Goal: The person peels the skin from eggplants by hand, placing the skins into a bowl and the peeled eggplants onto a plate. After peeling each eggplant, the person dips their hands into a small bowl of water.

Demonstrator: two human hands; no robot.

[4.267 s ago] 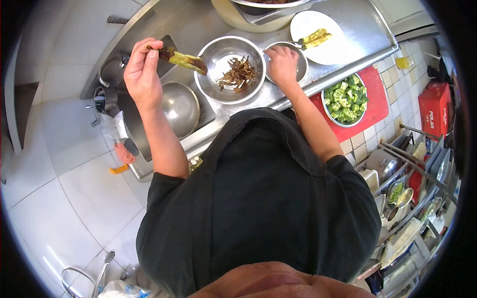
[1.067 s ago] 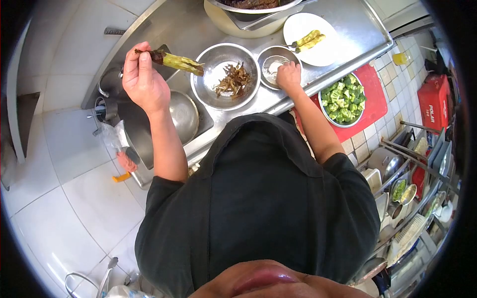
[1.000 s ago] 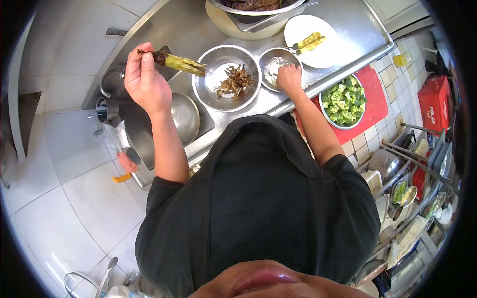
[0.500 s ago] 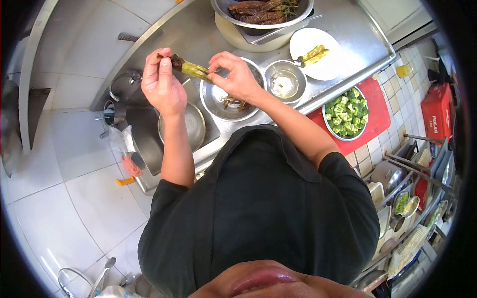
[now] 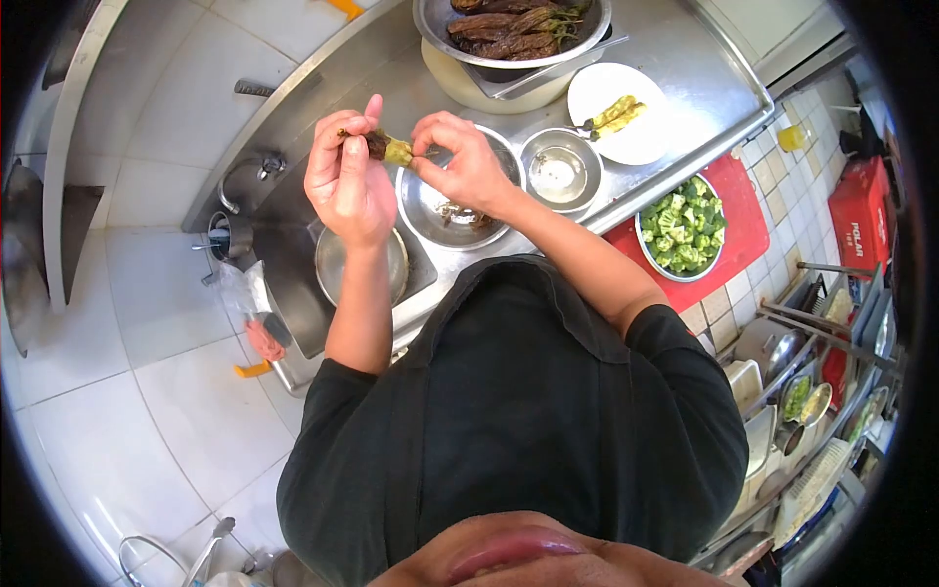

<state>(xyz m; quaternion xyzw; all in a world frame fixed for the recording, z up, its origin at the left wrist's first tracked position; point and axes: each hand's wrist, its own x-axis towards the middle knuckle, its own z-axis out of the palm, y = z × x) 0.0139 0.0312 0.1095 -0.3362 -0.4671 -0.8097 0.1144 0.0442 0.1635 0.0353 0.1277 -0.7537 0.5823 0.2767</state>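
A roasted eggplant (image 5: 396, 152) is held up over the left side of a metal bowl (image 5: 419, 210), its upper part dark-skinned and its lower part peeled to yellow-green flesh. My left hand (image 5: 350, 186) grips it near the stem end, with one finger raised. At its peeled end, my right hand (image 5: 462, 161) pinches with thumb and fingers; a thin strip shows by the fingertips. Dark scraps of skin (image 5: 460, 215) lie in the bowl beneath. On a white plate (image 5: 641, 93) to the right rests a peeled eggplant (image 5: 618, 115).
Charred unpeeled eggplants (image 5: 514, 34) fill a large bowl (image 5: 430, 39) at the back. A smaller bowl of liquid (image 5: 559, 171) stands beside the plate. Broccoli (image 5: 682, 225) sits in a bowl on a red board (image 5: 753, 225). The sink (image 5: 284, 259) with a pan (image 5: 337, 264) is left.
Both hands have drawn closer together, the left moving right. The eggplant appears foreshortened, with less of its peeled length showing. The camera view has shifted slightly.
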